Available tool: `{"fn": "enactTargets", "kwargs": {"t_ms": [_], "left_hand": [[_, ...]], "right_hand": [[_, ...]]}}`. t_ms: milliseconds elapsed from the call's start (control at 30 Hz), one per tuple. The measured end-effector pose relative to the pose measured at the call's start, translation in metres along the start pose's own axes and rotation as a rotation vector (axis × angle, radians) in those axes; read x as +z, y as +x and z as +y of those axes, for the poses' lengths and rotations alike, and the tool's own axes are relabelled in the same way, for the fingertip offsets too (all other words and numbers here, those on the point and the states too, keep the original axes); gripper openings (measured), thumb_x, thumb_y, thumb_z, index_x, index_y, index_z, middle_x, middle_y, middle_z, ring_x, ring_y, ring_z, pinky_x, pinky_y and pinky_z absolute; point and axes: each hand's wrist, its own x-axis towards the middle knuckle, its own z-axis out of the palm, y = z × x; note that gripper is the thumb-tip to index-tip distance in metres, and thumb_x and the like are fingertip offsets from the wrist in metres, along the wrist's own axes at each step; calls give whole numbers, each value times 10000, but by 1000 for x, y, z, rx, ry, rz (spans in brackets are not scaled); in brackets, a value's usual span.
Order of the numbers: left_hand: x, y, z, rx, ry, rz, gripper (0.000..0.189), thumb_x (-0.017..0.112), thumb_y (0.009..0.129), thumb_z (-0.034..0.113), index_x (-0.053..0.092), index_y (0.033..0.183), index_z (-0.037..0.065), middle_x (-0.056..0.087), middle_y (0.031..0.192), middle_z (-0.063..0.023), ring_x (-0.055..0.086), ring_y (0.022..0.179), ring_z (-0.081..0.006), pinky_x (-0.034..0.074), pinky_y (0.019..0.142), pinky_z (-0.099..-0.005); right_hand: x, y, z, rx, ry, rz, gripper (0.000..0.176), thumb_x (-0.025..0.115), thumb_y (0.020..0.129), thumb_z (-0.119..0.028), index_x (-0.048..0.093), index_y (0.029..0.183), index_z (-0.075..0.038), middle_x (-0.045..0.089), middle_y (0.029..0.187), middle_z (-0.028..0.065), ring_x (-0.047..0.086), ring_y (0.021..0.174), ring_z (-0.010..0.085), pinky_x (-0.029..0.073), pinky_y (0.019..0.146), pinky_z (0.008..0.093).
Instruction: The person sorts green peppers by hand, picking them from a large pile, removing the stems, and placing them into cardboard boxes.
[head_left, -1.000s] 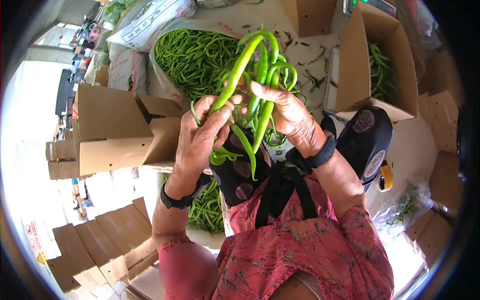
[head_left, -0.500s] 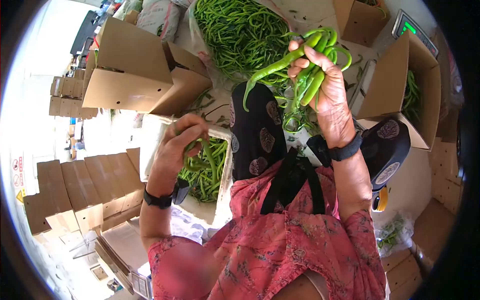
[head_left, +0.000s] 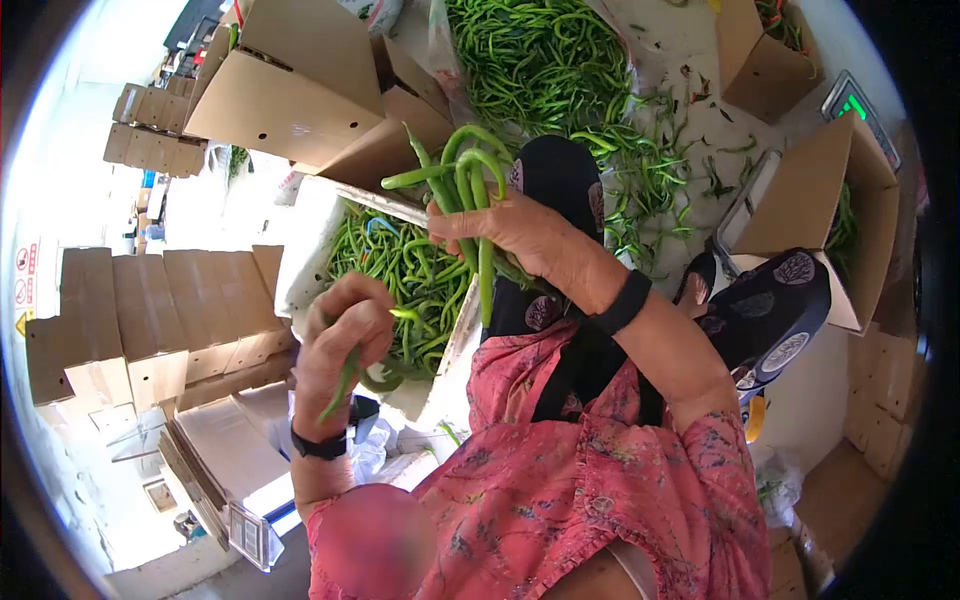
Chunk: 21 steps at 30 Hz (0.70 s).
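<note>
My left hand (head_left: 343, 335) is closed around a few green peppers, with a tip poking out between the fingers and others hanging below the palm. It is over the near left edge of a white foam box (head_left: 303, 245) holding many green peppers (head_left: 420, 270). My right hand (head_left: 510, 232) grips a bunch of long green peppers (head_left: 468, 185) above the box's right side, their curved ends sticking up and one pointing down. Its fingertips are partly hidden behind the bunch.
A large bag of green peppers (head_left: 540, 65) lies ahead, with loose ones (head_left: 640, 190) spilled on the floor. Open cardboard boxes stand at left (head_left: 285, 90) and right (head_left: 800, 200), a scale display (head_left: 852, 100) behind. Stacked cartons (head_left: 130, 320) are at far left.
My right hand has moved left and down with its bunch, from over the floor peppers to the foam box. My left hand has lowered slightly. The view has shifted.
</note>
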Motion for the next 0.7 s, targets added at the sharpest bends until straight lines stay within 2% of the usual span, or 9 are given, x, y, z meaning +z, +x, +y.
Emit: {"fn": "enactTargets", "kwargs": {"t_ms": [100, 133, 167, 233, 333, 433, 567, 633, 700], "left_hand": [[26, 18, -10, 5, 322, 153, 173, 623, 879, 168, 627, 920, 0, 494, 639, 45, 433, 558, -31, 303, 498, -195], [25, 25, -21, 25, 366, 149, 165, 638, 878, 155, 628, 924, -4, 513, 657, 45, 440, 583, -24, 312, 514, -192], [25, 30, -28, 41, 409, 142, 159, 653, 877, 141, 629, 928, -7, 533, 675, 45, 446, 609, -18, 322, 530, -189], [33, 38, -33, 93, 386, 147, 155, 669, 871, 132, 629, 923, -8, 552, 694, 43, 452, 624, -15, 331, 539, -189], [41, 49, -54, 180, 340, 157, 144, 687, 862, 119, 632, 910, -5, 580, 718, 37, 464, 645, -17, 352, 554, -194], [42, 53, -56, 211, 351, 187, 133, 689, 849, 108, 631, 888, -4, 576, 702, 31, 466, 639, -30, 362, 559, -205], [25, 45, -66, 162, 557, 206, 170, 713, 795, 110, 596, 823, -10, 538, 643, 13, 442, 579, -46, 347, 515, -220], [16, 38, -73, 220, 804, 195, 181, 727, 780, 112, 585, 799, 2, 538, 614, -11, 443, 547, -57, 356, 493, -238], [4, 24, -82, 220, 832, 198, 183, 739, 768, 114, 594, 805, 7, 536, 594, -24, 448, 534, -64, 368, 483, -259]], "right_hand": [[12, -9, -1, -7, -69, 35, 272, 754, 794, -169, 612, 979, -29, 613, 839, 29, 581, 712, 137, 475, 674, 290], [11, -11, 1, 25, -77, 10, 318, 744, 813, -208, 613, 1043, -32, 623, 908, 19, 587, 805, 125, 471, 748, 275], [11, -10, 6, 29, -77, 7, 318, 744, 813, -208, 613, 1043, -32, 623, 908, 19, 587, 805, 125, 471, 748, 275], [8, -10, 14, -92, -102, 11, 382, 705, 863, -207, 582, 1178, -32, 625, 1024, 28, 597, 934, 116, 486, 808, 253], [12, -13, 18, -72, -49, 68, 361, 669, 894, -204, 574, 1198, -35, 607, 1121, 30, 566, 1045, 122, 461, 893, 252], [5, -11, 27, -141, -46, 120, 385, 672, 890, -294, 582, 1177, -54, 629, 1060, -4, 584, 961, 123, 452, 889, 281], [2, -19, -4, -136, 147, 177, 378, 656, 899, -274, 574, 1202, -63, 624, 1116, 47, 567, 894, 79, 476, 804, 242], [-3, -18, -12, -65, 95, 202, 382, 654, 896, -282, 573, 1197, -63, 637, 1046, 48, 549, 820, 65, 474, 722, 231], [-9, -19, -11, -91, 155, 157, 360, 643, 903, -234, 567, 1193, -36, 640, 994, 61, 556, 790, 81, 470, 698, 231]]}}
